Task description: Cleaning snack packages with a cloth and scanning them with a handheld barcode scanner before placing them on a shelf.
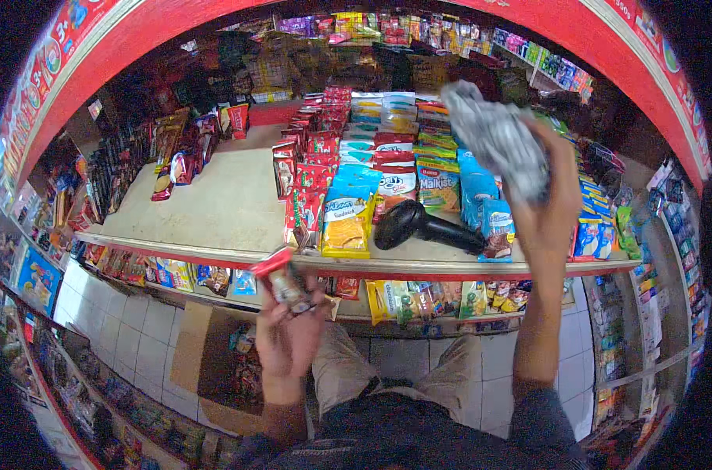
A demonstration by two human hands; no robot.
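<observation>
My left hand (290, 346) holds a small red and brown snack packet (284, 286) just in front of the shelf's front edge. Raised over the right part of the shelf, my right hand (547, 194) grips a crumpled grey-white bundle (497, 138), blurred, perhaps cloth or plastic. Below that bundle, a black handheld device (423, 226) with a rounded head lies against the biscuit packs. Beside it stand a yellow and blue sandwich biscuit pack (348, 226) and an orange and green cracker pack (438, 187). Red packets (306, 200) line up further left.
The beige shelf board (215, 200) has a metal front edge (180, 251). Dark packets (121, 170) crowd its left end. A lower shelf holds more snacks (391, 299). On the tiled floor, an open cardboard box (185, 346) contains packets. Other stocked racks (679, 247) flank both sides.
</observation>
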